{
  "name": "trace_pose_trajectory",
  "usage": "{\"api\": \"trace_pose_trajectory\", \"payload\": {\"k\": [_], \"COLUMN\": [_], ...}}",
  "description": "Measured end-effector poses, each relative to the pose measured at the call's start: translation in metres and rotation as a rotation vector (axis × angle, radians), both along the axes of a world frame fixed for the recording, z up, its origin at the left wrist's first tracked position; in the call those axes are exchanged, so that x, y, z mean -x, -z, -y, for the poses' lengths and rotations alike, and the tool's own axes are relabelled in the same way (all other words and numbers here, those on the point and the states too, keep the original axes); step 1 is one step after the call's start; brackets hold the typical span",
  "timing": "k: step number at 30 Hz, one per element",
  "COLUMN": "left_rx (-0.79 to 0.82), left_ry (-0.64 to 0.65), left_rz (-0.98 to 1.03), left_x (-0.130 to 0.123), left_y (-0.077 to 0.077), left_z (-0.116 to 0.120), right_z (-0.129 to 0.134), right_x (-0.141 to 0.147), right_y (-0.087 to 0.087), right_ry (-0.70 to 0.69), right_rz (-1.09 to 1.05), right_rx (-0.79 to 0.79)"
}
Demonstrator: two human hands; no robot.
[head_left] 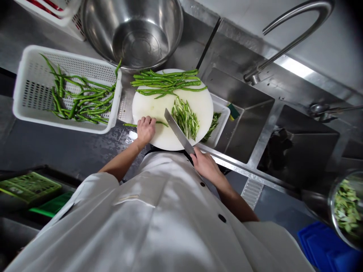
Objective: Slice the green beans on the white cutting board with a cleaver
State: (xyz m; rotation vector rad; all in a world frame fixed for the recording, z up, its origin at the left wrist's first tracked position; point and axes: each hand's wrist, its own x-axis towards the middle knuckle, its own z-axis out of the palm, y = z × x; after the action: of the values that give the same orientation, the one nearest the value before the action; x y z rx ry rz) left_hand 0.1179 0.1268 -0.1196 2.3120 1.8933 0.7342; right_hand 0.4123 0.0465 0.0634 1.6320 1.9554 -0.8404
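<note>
My left hand [146,129] presses a long green chili pepper [161,123] down on the round white cutting board [143,105], its fingers curled over it. One end of the pepper sticks out left past the board's edge. In my right hand [205,163] is the handle of a kitchen knife [179,132], fingers wrapped round it. The blade points up and left, its tip just right of the pepper's end. Beside the blade lies a heap of sliced green peppers [185,119]. Whole green peppers [167,82] lie in a bunch along the board's far side.
On the left stands a white perforated basket [70,126] with more whole peppers. A large steel bowl [98,26] sits behind the board. To the right, a white basket [222,126] with cut greens stands in the sink [241,139], below a curved faucet [295,47].
</note>
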Motion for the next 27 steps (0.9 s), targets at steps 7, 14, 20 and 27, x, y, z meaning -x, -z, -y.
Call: {"api": "trace_pose_trajectory", "payload": {"k": [7,14,20,27], "left_rx": [0.032,0.085,0.077,0.075], "left_ry": [0.005,0.460,0.700,0.754], "left_rz": [0.072,-0.111,-0.185,-0.179], "left_x": [-0.018,0.009,0.018,-0.031], "left_y": [0.011,0.002,-0.026,-0.021], "left_z": [0.005,-0.008,-0.063,-0.030], "right_z": [0.001,-0.009,0.009,0.019], "right_x": [0.025,0.034,-0.013,-0.027], "right_y": [-0.001,0.034,0.040,0.034], "right_ry": [0.011,0.054,0.218,0.219], "right_rz": [-0.011,-0.107,-0.170,-0.098], "right_rx": [-0.034,-0.077,-0.347,-0.228]}}
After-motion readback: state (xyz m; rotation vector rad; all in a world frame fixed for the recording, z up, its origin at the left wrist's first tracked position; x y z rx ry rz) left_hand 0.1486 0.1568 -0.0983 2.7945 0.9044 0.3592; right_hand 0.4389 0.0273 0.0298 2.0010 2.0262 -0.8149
